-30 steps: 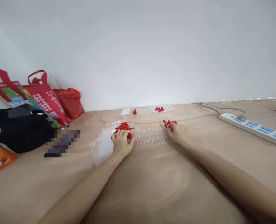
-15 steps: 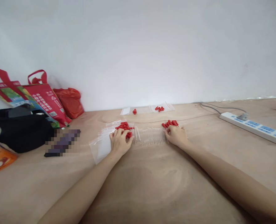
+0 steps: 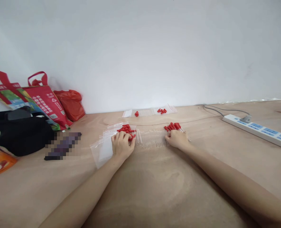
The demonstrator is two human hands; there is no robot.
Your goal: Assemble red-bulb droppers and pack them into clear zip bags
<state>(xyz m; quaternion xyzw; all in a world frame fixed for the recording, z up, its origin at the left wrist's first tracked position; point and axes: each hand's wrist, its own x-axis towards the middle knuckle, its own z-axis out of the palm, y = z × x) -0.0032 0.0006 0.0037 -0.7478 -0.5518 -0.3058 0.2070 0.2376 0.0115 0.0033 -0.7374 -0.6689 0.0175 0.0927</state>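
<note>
Apparent step: pick-up. Left hand (image 3: 121, 145) at small red rubber-like bulbs (image 3: 125, 127), right hand (image 3: 177, 139) at slender clear plastic-like tubes (image 3: 152, 137) between — grips cannot be told. Next, likely: align bulb with tube.

Both hands (image 3: 122, 145) (image 3: 177, 138) apart, palm down

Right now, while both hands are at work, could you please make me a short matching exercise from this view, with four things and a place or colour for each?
1. left hand
2. right hand
3. row of clear tubes
4. power strip

A. lying between the two hands
B. white and blue, with a plug in it
C. at the heap of red caps by the plastic bags
D. beside the red-capped tubes

Pairs: 1-C, 2-D, 3-A, 4-B
</note>
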